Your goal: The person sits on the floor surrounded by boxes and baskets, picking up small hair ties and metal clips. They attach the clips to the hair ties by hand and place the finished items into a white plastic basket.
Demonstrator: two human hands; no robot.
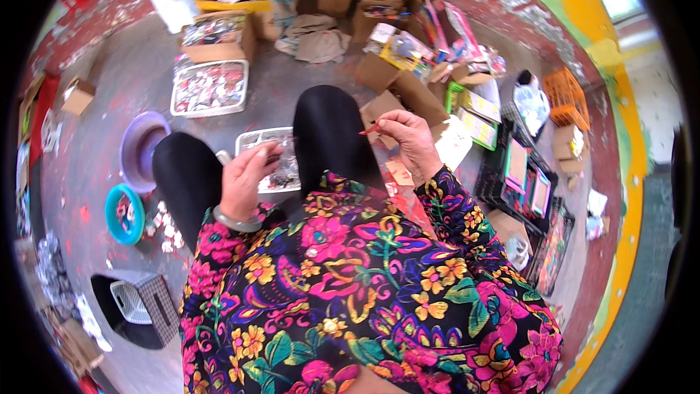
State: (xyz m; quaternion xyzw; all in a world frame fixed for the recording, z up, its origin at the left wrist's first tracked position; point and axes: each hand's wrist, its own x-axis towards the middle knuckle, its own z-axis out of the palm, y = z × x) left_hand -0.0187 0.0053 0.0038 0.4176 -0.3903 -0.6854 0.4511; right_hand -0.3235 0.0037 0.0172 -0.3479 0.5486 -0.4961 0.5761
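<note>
I see right hand (412, 138) pinching a red piece (370, 130) by the right knee (328, 120), not yet set down. Left hand (246, 179) half-curled by white basket (262, 132); can't tell if gripping anything. Bits (280, 174) in basket; can't judge what's done or left.

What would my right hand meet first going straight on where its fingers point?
Probably your right knee, just left of the small red piece that your right hand holds, though depth is unclear.
</note>
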